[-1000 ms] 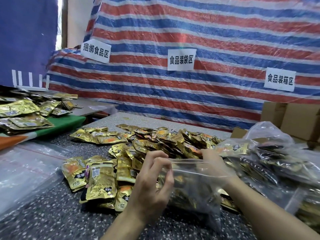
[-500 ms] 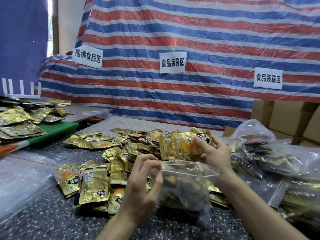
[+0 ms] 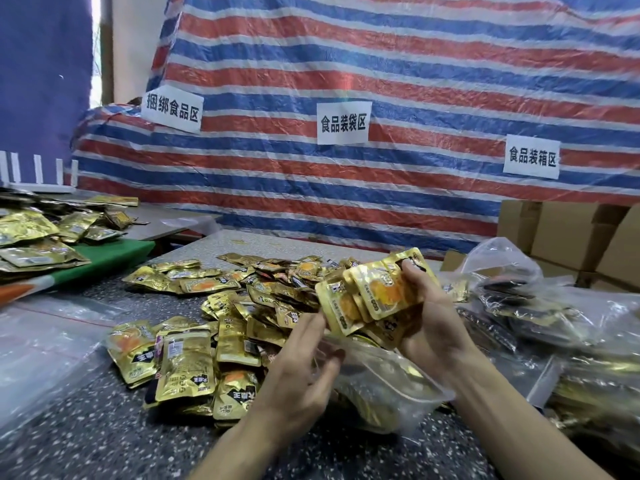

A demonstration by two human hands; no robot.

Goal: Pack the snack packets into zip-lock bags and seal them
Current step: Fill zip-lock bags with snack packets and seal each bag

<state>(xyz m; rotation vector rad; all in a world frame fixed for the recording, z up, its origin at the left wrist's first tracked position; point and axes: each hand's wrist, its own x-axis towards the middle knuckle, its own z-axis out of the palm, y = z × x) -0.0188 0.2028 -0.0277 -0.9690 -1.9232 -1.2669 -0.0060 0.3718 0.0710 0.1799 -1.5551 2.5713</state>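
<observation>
The right hand curls its fingers round a light, slippery fan of snack packets at its lower edge, while the left hand seemingly pinches the limp zip-lock bag by its rim.

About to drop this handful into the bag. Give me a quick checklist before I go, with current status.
1. Hold on the packets: ok. The right hand has a curled grip on the fanned packet stack.
2. Stack over the mouth: ok, it hangs just above the zip-lock bag.
3. Mouth open: ok, unsealed and gaping.
4. Rim held: cannot tell; the left hand is at the rim, pinch hidden.
5. Room inside: cannot tell; packets already fill part.
</observation>
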